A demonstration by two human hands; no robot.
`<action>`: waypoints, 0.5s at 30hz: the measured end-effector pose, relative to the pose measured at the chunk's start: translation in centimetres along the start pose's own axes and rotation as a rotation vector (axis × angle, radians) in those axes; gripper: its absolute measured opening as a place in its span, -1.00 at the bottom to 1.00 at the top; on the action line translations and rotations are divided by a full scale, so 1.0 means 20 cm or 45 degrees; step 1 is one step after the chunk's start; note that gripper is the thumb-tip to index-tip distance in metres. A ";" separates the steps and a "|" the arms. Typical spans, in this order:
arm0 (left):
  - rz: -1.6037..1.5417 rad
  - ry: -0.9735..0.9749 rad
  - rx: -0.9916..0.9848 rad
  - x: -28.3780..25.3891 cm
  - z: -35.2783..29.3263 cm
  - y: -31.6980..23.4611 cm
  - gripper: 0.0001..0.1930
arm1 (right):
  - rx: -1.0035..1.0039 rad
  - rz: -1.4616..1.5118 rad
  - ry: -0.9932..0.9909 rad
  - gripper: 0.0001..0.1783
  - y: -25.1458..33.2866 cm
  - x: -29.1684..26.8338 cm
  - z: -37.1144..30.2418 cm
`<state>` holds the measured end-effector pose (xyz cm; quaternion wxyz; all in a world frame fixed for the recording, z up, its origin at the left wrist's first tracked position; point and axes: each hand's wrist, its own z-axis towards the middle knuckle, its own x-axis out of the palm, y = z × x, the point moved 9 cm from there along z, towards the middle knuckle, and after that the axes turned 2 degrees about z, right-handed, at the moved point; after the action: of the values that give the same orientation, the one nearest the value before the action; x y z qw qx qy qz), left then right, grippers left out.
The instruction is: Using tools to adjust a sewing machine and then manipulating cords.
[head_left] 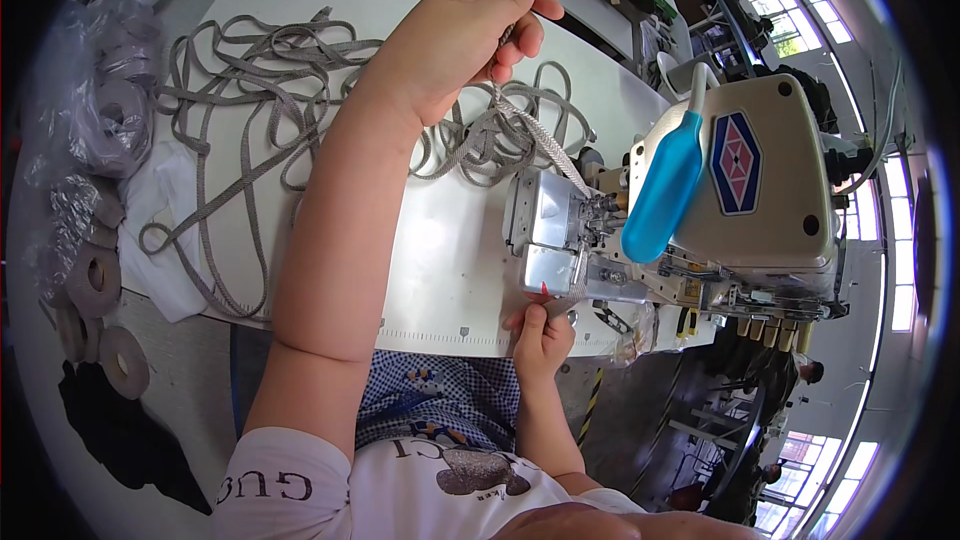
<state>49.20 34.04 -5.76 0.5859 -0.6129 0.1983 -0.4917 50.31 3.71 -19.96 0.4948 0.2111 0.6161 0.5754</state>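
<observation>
A flat grey woven cord [540,145] runs taut from my raised left hand [468,40] to the sewing machine [740,170]. The fingers of that hand are curled round the cord, beyond the machine's head. Close to the table's front edge, my right hand [543,340] pinches the grey strip [570,302] coming off the near side of the metal machine bed [550,215]. A small red bit shows just above its fingertips. Loose loops of the same cord [255,90] lie tangled across the white table [440,260], partly hidden behind my left forearm.
A blue padded lever [664,190] hangs before the machine's head. Rolls of grey tape [122,360] and clear plastic wrapping [110,90] crowd the left side. White cloth [165,230] lies by the cord. Small tools [612,317] sit at the table's front edge. Other people work far right.
</observation>
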 end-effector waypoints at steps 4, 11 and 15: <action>-0.001 0.029 0.005 -0.01 0.01 0.01 -0.70 | -0.043 -0.015 0.049 -0.75 0.01 0.01 -0.01; -0.265 -0.056 0.049 0.05 0.00 -0.04 -0.68 | -0.033 -0.034 0.065 -0.76 -0.01 0.01 -0.01; -0.013 0.152 -0.210 0.16 -0.01 -0.04 -0.30 | -0.036 -0.053 0.066 -0.75 0.01 0.01 0.00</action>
<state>50.17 31.49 -3.82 0.5182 -0.6296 0.2694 -0.5123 50.19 3.89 -19.92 0.4934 0.1760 0.6247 0.5790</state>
